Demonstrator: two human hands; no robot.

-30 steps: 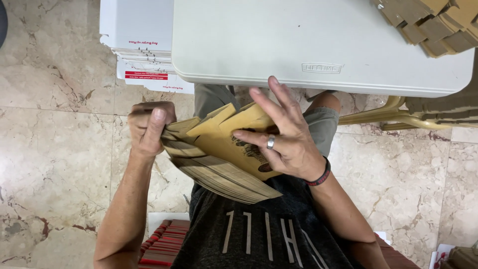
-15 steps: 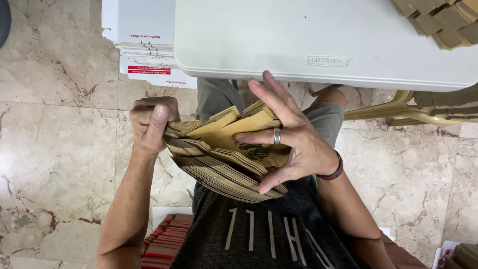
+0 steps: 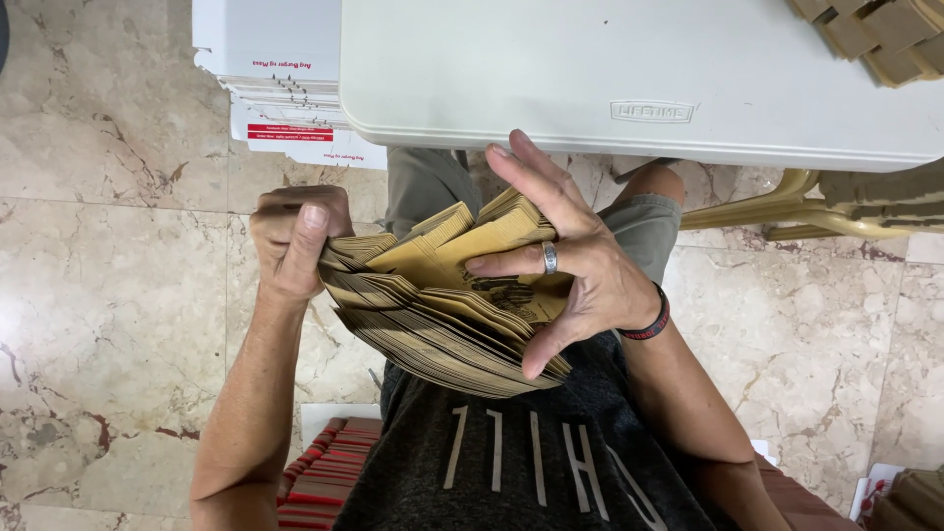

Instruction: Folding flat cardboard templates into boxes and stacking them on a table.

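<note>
A thick fanned stack of flat brown cardboard pieces [image 3: 433,315] rests above my lap, just below the table edge. My left hand [image 3: 295,241] grips the stack's left end, thumb pressed over the top pieces. My right hand [image 3: 565,265], with a ring and a dark wristband, lies over the right side of the stack, its fingers spread across the top pieces and curled under the edge.
A white plastic folding table [image 3: 629,88] fills the top of the view, with more brown cardboard pieces [image 3: 875,39] at its far right corner. White flat boxes [image 3: 275,88] are stacked on the marble floor at left. A red-striped stack [image 3: 324,472] sits beside my left arm.
The stack and both hands have stayed in place above my lap. My right hand's fingers have shifted slightly over the top pieces, fanning them a little more.
</note>
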